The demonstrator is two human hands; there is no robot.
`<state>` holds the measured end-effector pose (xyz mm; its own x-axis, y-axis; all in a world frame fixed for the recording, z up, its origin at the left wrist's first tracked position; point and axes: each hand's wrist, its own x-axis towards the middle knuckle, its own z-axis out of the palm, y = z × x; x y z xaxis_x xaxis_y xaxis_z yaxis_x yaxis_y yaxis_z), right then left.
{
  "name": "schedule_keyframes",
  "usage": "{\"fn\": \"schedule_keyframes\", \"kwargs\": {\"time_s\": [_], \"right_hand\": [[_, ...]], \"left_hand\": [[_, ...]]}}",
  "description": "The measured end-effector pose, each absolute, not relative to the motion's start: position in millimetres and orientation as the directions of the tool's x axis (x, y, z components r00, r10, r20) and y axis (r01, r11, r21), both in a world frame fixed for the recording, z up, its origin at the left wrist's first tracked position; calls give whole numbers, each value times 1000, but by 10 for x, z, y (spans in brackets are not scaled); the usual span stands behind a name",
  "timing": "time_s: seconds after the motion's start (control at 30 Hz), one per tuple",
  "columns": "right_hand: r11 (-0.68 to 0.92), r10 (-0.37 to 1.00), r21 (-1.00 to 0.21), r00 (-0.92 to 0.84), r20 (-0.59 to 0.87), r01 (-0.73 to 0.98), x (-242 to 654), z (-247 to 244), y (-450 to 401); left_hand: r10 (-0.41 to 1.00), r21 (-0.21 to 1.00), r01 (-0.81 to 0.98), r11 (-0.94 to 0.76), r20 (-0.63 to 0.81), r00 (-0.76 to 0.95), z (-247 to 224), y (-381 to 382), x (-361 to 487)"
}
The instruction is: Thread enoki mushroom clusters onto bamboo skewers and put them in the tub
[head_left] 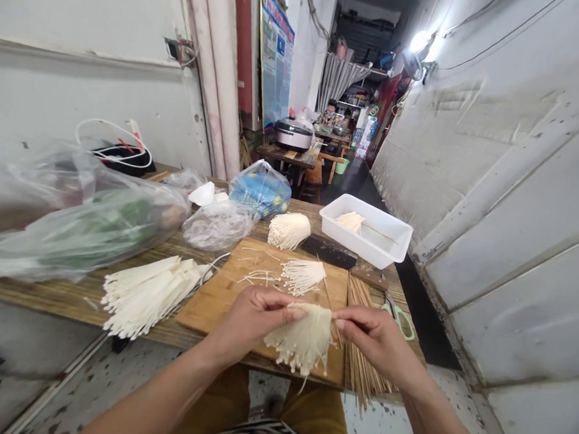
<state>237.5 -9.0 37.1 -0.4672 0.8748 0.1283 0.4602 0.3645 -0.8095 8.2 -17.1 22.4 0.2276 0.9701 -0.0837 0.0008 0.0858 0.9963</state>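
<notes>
My left hand (266, 311) pinches a fanned bunch of enoki mushrooms (300, 343) by its upper edge, over the front of the wooden cutting board (219, 291). At the bunch's right edge, the thumb and fingers of my right hand (368, 335) are closed; whatever lies between them is too small to make out. Just beyond, a flat enoki fan (302, 275) rests on the board beside a thin bamboo skewer (329, 289). Loose enoki strands (260, 276) are scattered to its left. Many bamboo skewers (359, 354) lie along the board's right side, partly under my right hand.
A white plastic tub (396, 251) holds skewered enoki. A cleaver (329, 251) lies behind the board, with green-handled scissors (404, 321) at right. Enoki piles (152, 293) and an enoki bundle (288, 231) sit nearby. Plastic bags (81, 222) cover the left. A person (330, 114) sits far back.
</notes>
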Motion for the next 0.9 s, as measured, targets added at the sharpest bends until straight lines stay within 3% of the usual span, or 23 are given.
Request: {"fn": "schedule_keyframes", "kwargs": {"time_s": [0.13, 0.27, 0.37, 0.5, 0.6, 0.73, 0.9], "right_hand": [[376, 882, -761, -455, 120, 529, 2465, 404, -30], [238, 911, -862, -412, 39, 446, 2451, 297, 18], [145, 932, -931, -361, 15, 336, 2317, 156, 27], [124, 955, -959, -294, 46, 255, 2101, 41, 48], [130, 968, -972, -238, 82, 196, 1994, 25, 107], [187, 976, -967, -148, 162, 175, 1990, 82, 214], [281, 951, -917, 46, 305, 282, 2317, 338, 453]], "left_hand": [[978, 974, -135, 180, -162, 134, 124, -63, -22], [955, 943, -201, 265, -228, 192, 45, 111, -201], [962, 977, -46, 210, -197, 189, 11, 203, -364], [994, 987, 157, -27, 43, -96, -132, 268, -564], [972, 960, 273, -68, 126, -201, -384, 289, -647], [957, 805, 579, -131, 255, -138, -755, 246, -648], [933, 673, 717, -179, 348, -93, -1019, 150, -633]]}}
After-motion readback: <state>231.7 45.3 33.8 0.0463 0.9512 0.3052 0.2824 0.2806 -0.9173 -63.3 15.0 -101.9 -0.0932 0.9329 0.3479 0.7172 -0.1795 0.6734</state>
